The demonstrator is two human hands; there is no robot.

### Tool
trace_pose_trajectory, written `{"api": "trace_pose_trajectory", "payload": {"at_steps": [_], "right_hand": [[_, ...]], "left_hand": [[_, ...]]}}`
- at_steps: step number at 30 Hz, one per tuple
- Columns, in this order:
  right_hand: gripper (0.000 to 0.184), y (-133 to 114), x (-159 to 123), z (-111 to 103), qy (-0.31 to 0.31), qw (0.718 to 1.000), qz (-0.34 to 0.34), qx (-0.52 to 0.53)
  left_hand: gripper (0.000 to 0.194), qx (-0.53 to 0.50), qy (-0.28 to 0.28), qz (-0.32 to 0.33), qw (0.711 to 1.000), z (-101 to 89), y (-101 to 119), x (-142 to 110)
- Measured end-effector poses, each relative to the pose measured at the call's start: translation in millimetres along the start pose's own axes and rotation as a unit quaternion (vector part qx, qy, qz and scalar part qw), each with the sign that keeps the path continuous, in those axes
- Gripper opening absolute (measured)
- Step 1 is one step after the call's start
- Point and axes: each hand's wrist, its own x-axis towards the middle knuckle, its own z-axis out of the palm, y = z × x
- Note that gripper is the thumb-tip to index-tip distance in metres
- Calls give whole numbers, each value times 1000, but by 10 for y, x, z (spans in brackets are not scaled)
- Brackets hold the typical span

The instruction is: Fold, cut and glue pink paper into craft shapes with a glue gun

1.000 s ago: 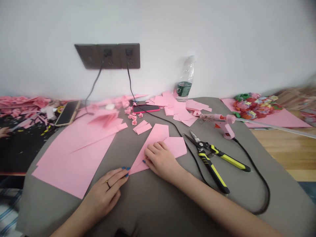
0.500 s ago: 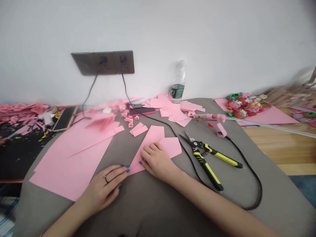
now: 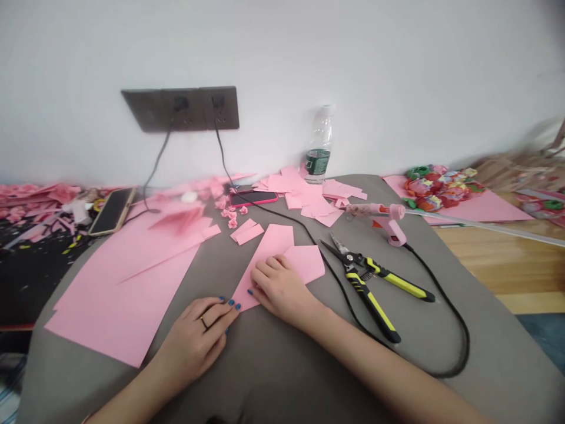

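Note:
A folded sheet of pink paper lies on the grey tabletop in front of me, its two wings spread away from a narrow near-left end. My right hand presses down on its middle with bent fingers held together; part of the sheet is hidden under it. At the narrow end, the blue-nailed fingertips of my left hand rest on the paper, fingers stretched and the thumb tucked partly below. A dark ring shows on one left finger.
Large pink sheets lie left. Yellow-black shears stand open at right, beside a pink glue gun with its cord. Behind are small paper roses, cut pink pieces, a phone and a plastic bottle.
My left hand has slid slightly right along the paper's near end, toward my right hand. The right hand stays in place on the sheet. The view has shifted a little.

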Motion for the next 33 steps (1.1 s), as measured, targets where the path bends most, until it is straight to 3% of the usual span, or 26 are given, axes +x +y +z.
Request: {"api": "trace_pose_trajectory", "payload": {"at_steps": [5,12,21,29,33], "right_hand": [[12,-1,6,-5,1,1000,-3,-3],[10,3,4,6,2,1000,0,-4],[12,4,29,-27,-7,1000,2,-7],[38,91,66,-18,22,997,68,-34],[53,144,65,78,-11,995,89,-53]], "left_hand": [[36,-7,7,-10,1000,46,49,50],[38,60,-30,-4,998,86,123,-4],[56,152,-76,-11,985,119,341,-100],[81,166,-75,-36,983,146,428,-141],[90,161,-84,-60,981,173,452,-161]]}}
